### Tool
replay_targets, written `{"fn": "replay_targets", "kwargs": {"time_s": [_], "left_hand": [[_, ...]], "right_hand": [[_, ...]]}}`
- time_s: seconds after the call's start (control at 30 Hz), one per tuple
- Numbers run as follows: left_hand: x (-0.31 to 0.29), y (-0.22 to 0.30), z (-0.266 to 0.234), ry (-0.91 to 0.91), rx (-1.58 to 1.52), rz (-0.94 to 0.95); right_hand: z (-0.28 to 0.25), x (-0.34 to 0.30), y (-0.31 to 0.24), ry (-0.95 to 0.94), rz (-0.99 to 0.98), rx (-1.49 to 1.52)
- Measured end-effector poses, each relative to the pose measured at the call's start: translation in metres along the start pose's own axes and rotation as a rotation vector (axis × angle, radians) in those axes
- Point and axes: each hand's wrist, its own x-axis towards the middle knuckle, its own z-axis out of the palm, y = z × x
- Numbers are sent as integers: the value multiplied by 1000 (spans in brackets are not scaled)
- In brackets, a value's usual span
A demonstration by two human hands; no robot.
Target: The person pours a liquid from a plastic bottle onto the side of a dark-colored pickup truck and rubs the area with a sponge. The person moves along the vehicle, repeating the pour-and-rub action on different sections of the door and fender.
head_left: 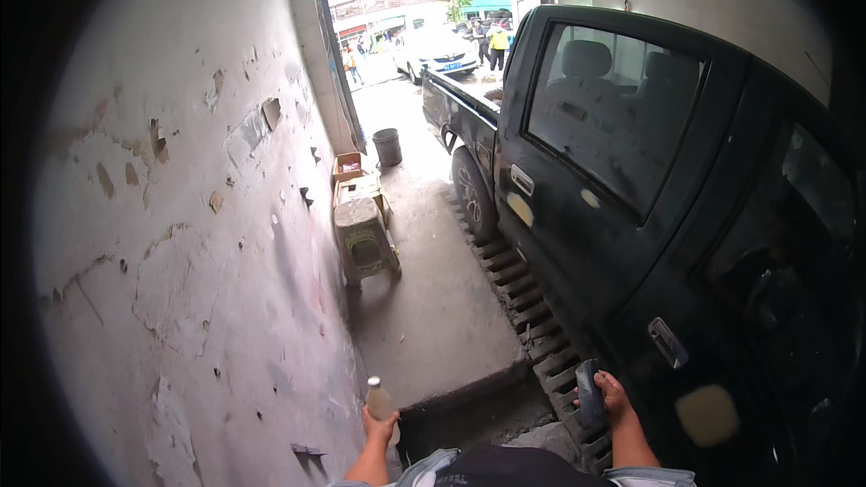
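My left hand [380,428] is wrapped round a translucent bottle [377,396] with a white cap and pale contents. It is upright beside the peeling wall [225,307]. My right hand [616,399] is closed on a dark oblong block [590,391], whose exact kind I cannot make out. That hand is near the side of a dark green pickup truck [622,275], apart from its front door handle [668,343]. Low on the front door is a round beige filler patch [708,416]. Smaller pale patches [520,209] mark the paint near the rear handle.
A dirty plastic stool [365,239] and boxes [350,165] line the wall, with a dark bucket [388,147] beyond. A slotted drain grate [519,289] runs beside the truck. A concrete step edge [469,388] drops in front of me. Outside are a white car [437,50] and several people.
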Motion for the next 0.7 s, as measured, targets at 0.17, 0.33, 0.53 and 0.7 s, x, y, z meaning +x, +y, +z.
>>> {"fn": "replay_targets", "kwargs": {"time_s": [0.17, 0.33, 0.53, 0.7], "left_hand": [[-27, -109, -24, 151, 234, -237], [-62, -128, -41, 66, 274, -404], [-54, -131, -33, 83, 242, -267], [-42, -101, -16, 35, 246, -226]], "right_hand": [[-23, -1, 12, 11, 39, 9], [-29, 1, 20, 70, 36, 38], [-9, 3, 18, 48, 92, 34], [-20, 8, 18, 30, 71, 45]]}}
